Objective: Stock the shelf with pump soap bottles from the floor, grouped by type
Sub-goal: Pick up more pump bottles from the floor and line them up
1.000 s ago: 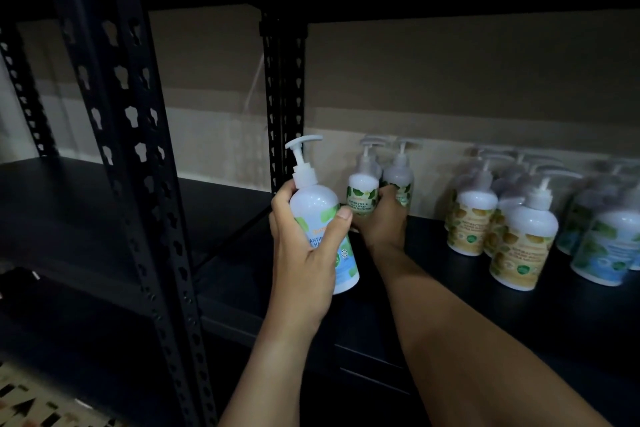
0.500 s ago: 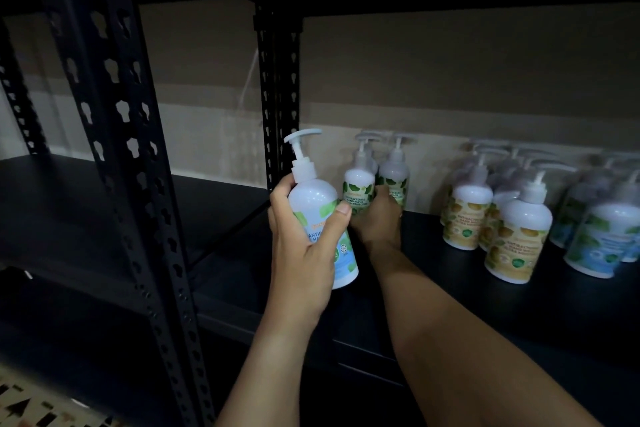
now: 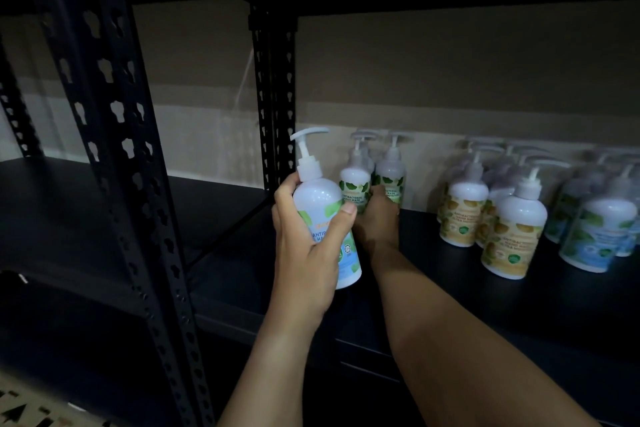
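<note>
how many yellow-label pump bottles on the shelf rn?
3 visible: front yellow-label bottle nearest the shelf edge, a second behind it to the left, and a third mostly hidden between them. More may sit behind them; that area is dark and blurred.

White bottles, black shelf, dim everything.

Held bottle (image 3: 325,218): white with green leaf shapes and a pale blue band low down. Two back bottles (image 3: 372,180): white, dark green leaf labels. Middle group (image 3: 488,215): white with yellow-tan blotchy labels and small green dots. Far-right group (image 3: 595,229): white, blue-green labels. Shelf (image 3: 450,305) and perforated uprights (image 3: 114,135): matte black. Back wall (image 3: 450,80): tan over cream.
</note>
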Available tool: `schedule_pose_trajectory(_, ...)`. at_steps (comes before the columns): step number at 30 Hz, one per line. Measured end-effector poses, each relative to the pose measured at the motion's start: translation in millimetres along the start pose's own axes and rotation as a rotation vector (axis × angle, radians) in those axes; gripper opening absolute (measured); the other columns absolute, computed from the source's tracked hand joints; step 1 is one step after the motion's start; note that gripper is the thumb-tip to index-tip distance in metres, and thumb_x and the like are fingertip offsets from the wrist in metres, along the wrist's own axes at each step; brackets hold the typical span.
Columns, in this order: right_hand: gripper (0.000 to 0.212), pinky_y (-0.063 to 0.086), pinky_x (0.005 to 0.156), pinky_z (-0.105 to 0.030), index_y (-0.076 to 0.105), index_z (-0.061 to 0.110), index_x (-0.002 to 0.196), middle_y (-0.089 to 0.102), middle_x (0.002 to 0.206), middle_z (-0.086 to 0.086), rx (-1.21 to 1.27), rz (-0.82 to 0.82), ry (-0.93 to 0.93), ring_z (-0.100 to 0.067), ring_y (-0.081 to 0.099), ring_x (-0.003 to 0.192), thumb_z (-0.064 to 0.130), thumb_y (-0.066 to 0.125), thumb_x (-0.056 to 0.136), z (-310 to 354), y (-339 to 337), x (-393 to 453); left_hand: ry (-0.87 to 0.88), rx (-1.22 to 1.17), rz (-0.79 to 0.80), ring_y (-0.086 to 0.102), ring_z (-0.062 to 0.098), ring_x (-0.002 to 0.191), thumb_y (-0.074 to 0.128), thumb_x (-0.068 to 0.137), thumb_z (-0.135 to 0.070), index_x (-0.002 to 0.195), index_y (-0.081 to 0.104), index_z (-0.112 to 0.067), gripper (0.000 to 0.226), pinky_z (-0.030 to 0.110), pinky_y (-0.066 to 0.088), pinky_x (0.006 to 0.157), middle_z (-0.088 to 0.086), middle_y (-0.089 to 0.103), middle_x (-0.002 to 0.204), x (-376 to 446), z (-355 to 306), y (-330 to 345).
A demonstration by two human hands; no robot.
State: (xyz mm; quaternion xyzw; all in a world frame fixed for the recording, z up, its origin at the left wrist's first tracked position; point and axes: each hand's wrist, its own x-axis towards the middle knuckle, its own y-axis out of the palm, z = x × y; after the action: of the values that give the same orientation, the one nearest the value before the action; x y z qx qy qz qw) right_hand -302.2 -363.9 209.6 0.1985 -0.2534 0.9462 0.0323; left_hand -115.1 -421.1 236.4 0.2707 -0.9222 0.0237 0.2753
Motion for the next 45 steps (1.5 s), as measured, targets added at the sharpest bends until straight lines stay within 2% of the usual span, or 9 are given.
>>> schedule_pose_trajectory(8,0.057,0.06,0.086,-0.044,0.055,0.009,0.113,0.069,0.11,-0.013,-0.019,0.05,0.039,-0.031,0.069,0.101,0.016,0.09,0.069,-0.7,-14.4,-15.5,0.008,-0.004,0.03,0.063,0.019,0.123,0.075,0.081,-0.053,0.136,0.045,-0.049,0.063,0.052,0.051,0.107,0.001,0.057,0.139,0.9,1.9,-0.5)
schedule_pose_trajectory(14,0.037,0.057,0.092,-0.038,0.064,0.013,0.118,0.07,0.114,0.001,-0.12,0.253,-0.129,-0.016,0.067,0.103,0.024,0.077,0.086,-21.7,-62.4,-56.1,0.023,-0.082,0.11,0.067,0.019,0.118,0.077,0.083,-0.04,0.134,0.049,-0.044,0.059,0.049,0.053,0.106,-0.002,0.066,0.129,-9.3,-7.6,17.6)
schedule_pose_trajectory(18,0.026,0.051,0.093,-0.034,0.07,0.022,0.115,0.069,0.116,-0.004,-0.346,0.373,-0.206,-0.022,0.062,0.108,0.035,0.068,0.092,-36.9,-116.4,-85.5,0.018,-0.13,0.192,0.072,0.018,0.102,0.077,0.083,-0.027,0.133,0.054,-0.035,0.055,0.038,0.058,0.094,-0.003,0.074,0.111,-22.6,-17.5,38.6)
schedule_pose_trajectory(21,0.031,0.045,0.099,-0.033,0.071,0.019,0.121,0.069,0.122,-0.002,-0.423,0.395,-0.303,-0.024,0.059,0.114,0.038,0.066,0.097,-53.2,-166.3,-108.6,0.019,-0.1,0.261,0.072,0.015,0.102,0.08,0.083,-0.025,0.129,0.059,-0.039,0.053,0.037,0.059,0.094,-0.006,0.074,0.11,-35.8,-21.8,54.6)
schedule_pose_trajectory(27,0.05,0.033,0.112,-0.021,0.062,0.025,0.14,0.055,0.15,0.004,-0.506,0.402,-0.196,-0.012,0.048,0.138,0.051,0.06,0.098,-90.0,-254.7,-128.3,0.004,-0.025,0.389,0.07,0.018,0.112,0.084,0.083,-0.025,0.135,0.057,-0.037,0.059,0.051,0.055,0.103,-0.008,0.072,0.12,-67.0,-29.5,83.6)
schedule_pose_trajectory(31,0.058,0.028,0.117,-0.021,0.055,0.029,0.146,0.047,0.157,0.007,-0.571,0.385,-0.101,-0.01,0.043,0.144,0.06,0.056,0.096,-115.2,-304.2,-134.6,0.005,-0.004,0.426,0.07,0.015,0.113,0.085,0.086,-0.018,0.134,0.057,-0.038,0.059,0.049,0.055,0.103,-0.01,0.071,0.122,-85.1,-32.3,106.3)
schedule_pose_trajectory(37,0.07,0.029,0.12,-0.027,0.053,0.031,0.147,0.043,0.16,0.008,-0.62,0.329,0.044,-0.011,0.041,0.145,0.071,0.051,0.09,-148.2,-371.6,-142.8,-0.006,-0.005,0.484,0.068,0.016,0.116,0.085,0.078,-0.036,0.135,0.055,-0.041,0.064,0.05,0.055,0.103,-0.008,0.068,0.128,-109.4,-27.3,157.0)
schedule_pose_trajectory(42,0.109,0.028,0.122,-0.03,0.047,0.034,0.151,0.037,0.162,0.01,-0.619,0.321,0.107,-0.011,0.035,0.148,0.097,0.026,0.065,-161.5,-407.8,-146.4,0.003,-0.035,0.529,0.068,0.012,0.113,0.085,0.082,-0.032,0.133,0.058,-0.037,0.059,0.041,0.056,0.1,-0.01,0.07,0.122,-127.6,-24.4,209.8)
schedule_pose_trajectory(45,0.094,0.026,0.123,-0.03,0.045,0.035,0.152,0.035,0.164,0.01,-0.628,0.301,0.151,-0.012,0.032,0.15,0.089,0.036,0.076,-172.4,-426.1,-145.0,0.017,-0.022,0.515,0.064,0.005,0.118,0.086,0.08,-0.038,0.136,0.056,-0.04,0.063,0.036,0.054,0.103,-0.012,0.067,0.128,-136.2,-24.2,245.0)
